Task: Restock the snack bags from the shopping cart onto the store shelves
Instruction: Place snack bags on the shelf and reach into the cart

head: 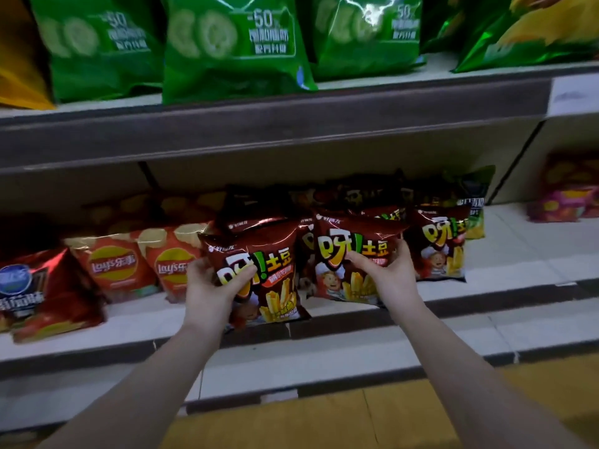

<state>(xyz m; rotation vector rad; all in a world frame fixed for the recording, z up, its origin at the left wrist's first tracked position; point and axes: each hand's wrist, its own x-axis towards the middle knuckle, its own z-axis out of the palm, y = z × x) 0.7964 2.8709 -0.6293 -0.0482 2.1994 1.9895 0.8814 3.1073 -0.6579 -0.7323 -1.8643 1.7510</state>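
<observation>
My left hand (pixel 212 286) grips a dark red fries snack bag (pixel 275 280) by its left edge, thumb across the front. The bag's bottom hangs over the front lip of the middle shelf (pixel 518 254). My right hand (pixel 385 273) holds a second, identical snack bag (pixel 350 254) that stands upright on the shelf just to the right. A third bag of the same kind (pixel 440 247) stands further right, untouched. More dark bags are packed behind these in the shadow. The shopping cart is out of view.
Orange-red Lay's bags (pixel 113 264) and a dark red bag (pixel 42 293) fill the shelf's left side. Green bags (pixel 227 50) line the upper shelf. Pink bags (pixel 567 192) sit at far right. A lower white shelf ledge (pixel 356 361) juts out beneath my forearms.
</observation>
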